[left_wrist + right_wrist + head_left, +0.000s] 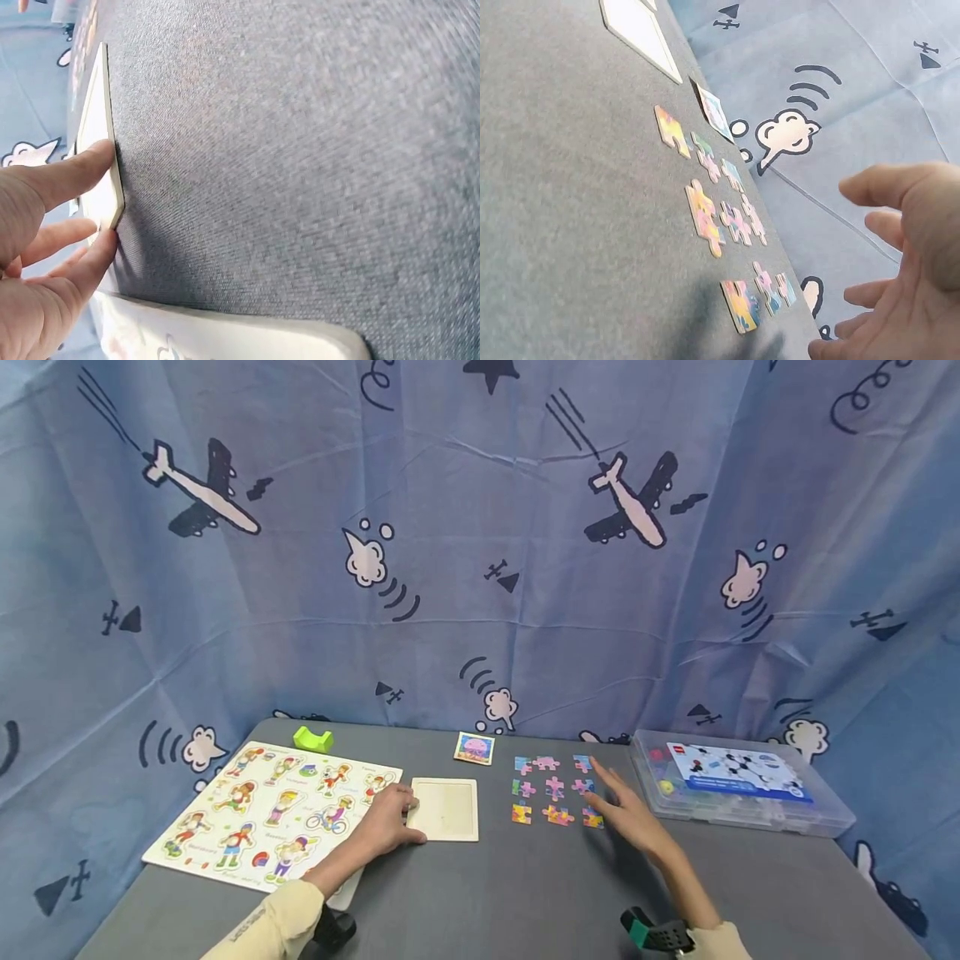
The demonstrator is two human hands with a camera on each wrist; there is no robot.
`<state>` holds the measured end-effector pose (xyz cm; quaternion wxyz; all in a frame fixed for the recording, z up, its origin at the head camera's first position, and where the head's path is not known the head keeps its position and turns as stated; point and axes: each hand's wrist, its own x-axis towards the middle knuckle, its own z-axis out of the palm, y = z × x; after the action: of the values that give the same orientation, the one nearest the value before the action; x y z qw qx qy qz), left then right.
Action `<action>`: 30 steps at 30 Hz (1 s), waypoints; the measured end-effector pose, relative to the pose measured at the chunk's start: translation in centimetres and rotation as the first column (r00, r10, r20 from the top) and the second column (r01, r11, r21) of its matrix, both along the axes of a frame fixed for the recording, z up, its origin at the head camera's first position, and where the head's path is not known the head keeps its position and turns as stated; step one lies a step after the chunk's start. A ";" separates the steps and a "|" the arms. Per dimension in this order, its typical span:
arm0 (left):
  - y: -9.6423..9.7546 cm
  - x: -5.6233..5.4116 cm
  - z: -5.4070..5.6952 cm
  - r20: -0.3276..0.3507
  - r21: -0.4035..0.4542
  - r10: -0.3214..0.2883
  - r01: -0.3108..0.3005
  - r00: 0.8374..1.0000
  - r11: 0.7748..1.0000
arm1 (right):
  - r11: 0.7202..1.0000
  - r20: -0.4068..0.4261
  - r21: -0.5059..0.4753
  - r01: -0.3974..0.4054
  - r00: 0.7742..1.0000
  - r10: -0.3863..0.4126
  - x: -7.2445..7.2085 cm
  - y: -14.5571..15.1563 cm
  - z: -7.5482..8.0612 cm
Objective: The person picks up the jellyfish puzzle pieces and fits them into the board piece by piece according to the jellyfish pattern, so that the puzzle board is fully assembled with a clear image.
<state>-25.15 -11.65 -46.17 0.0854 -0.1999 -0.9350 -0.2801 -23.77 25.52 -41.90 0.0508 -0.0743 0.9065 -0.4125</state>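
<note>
My left hand grips the near left corner of a square, pale wooden puzzle frame lying flat on the table. In the left wrist view, the thumb presses one edge of the frame and the fingertips press the adjoining edge. Jigsaw pieces in pink, blue and yellow lie apart in rows right of the frame. My right hand hovers beside the right-hand column, fingers spread and holding nothing. Behind the frame lies a small picture card with a pink figure.
A large board of sports figures lies at the left, partly under my left forearm. Behind it sits a bright green block. A clear plastic case stands at the right. A patterned blue curtain hangs along the table's back edge.
</note>
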 end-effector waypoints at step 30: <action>-1.1 -1.2 0.4 -0.097 -0.041 -0.215 0.212 0.972 0.976 | 0.993 -0.195 -0.120 0.015 0.980 -0.038 -5.8 -1.5 -2.6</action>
<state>-26.39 -12.75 -45.77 0.0991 -0.3144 -0.9067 -0.2631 -29.58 23.99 -44.52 -0.0494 -0.1055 0.8820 -0.4566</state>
